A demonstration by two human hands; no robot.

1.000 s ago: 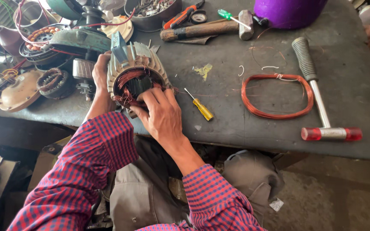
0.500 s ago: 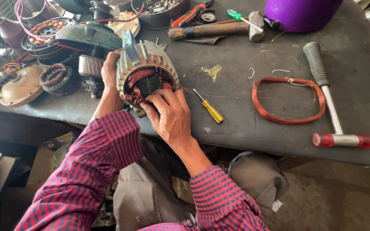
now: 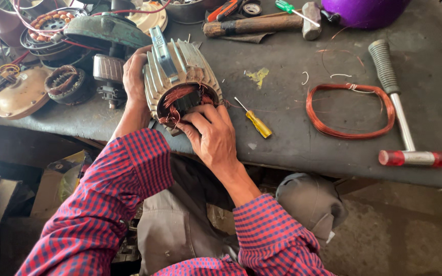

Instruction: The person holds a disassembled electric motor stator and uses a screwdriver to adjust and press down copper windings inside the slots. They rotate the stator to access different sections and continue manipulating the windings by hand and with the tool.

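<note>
head | grey workbench (image 3: 292, 133), cluttered | concrete floor (image 3: 400, 230) | motor housing (image 3: 180, 71) at edge

A dark grey, scuffed tabletop (image 3: 292, 133) carries everything. At its near edge stands a ribbed metal motor housing (image 3: 180, 69) with copper windings showing in its open end. Just right of it lies a small yellow-handled screwdriver (image 3: 256, 121). Further right rests a loop of copper wire (image 3: 350, 111), and beside that a mallet with red ends (image 3: 402, 130). Along the far edge lie a wooden-handled hammer (image 3: 262, 24) and a green-handled screwdriver (image 3: 291, 9). Wound stators and motor covers (image 3: 42, 56) crowd the left end.
</note>
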